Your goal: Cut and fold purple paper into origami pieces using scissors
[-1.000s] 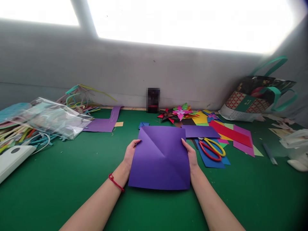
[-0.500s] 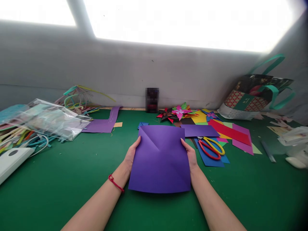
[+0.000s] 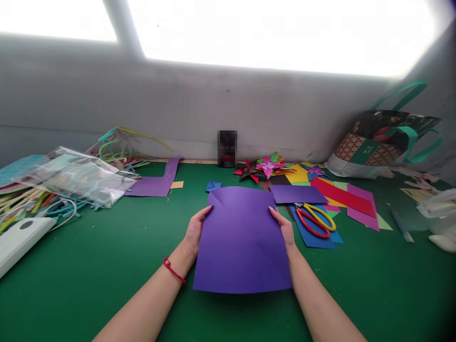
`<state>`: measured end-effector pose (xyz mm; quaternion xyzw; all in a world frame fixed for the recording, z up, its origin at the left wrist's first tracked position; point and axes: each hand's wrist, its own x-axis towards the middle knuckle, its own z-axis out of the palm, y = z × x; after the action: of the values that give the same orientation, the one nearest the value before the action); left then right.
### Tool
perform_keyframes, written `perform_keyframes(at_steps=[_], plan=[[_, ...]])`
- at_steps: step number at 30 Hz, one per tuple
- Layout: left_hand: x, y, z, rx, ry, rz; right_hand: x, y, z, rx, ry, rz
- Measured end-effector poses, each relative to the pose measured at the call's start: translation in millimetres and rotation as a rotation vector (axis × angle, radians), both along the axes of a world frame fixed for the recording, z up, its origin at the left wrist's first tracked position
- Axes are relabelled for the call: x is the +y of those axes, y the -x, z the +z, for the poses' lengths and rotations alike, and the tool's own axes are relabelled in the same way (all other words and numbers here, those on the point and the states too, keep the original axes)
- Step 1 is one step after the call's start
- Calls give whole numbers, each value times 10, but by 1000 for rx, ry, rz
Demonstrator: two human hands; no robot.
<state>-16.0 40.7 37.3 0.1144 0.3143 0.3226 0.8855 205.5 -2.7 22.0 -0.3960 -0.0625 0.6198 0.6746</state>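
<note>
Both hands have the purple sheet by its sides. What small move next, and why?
I'd probably lower the purple sheet flat onto the green table: the left hand and right hand hold it by opposite sides, its near edge bows slightly and seems raised, and a faint crease runs from its far-left corner, so support underneath may steady it.

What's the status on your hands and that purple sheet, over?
Left hand, right hand: each gripping a side edge. Purple sheet: unfolded, faintly creased. Scissors: beyond the right hand, seemingly not in the way.
</note>
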Motion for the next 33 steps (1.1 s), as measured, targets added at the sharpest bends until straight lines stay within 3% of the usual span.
perform_keyframes(at_steps=[4,9,19,29,33], plan=[[-3,-22,35,54,-30,55,2,-42,-18,0,-52,13],[-56,-50,84,32,-9,-35,16,-73,-44,-44,-64,-6],[0,-54,25,76,32,-16,49,-101,-81,-116,-46,-50],[-6,-31,22,96,-23,57,37,-92,-92,-80,-96,-12],[-3,-56,50,74,-79,166,42,-74,-91,-121,-125,24]])
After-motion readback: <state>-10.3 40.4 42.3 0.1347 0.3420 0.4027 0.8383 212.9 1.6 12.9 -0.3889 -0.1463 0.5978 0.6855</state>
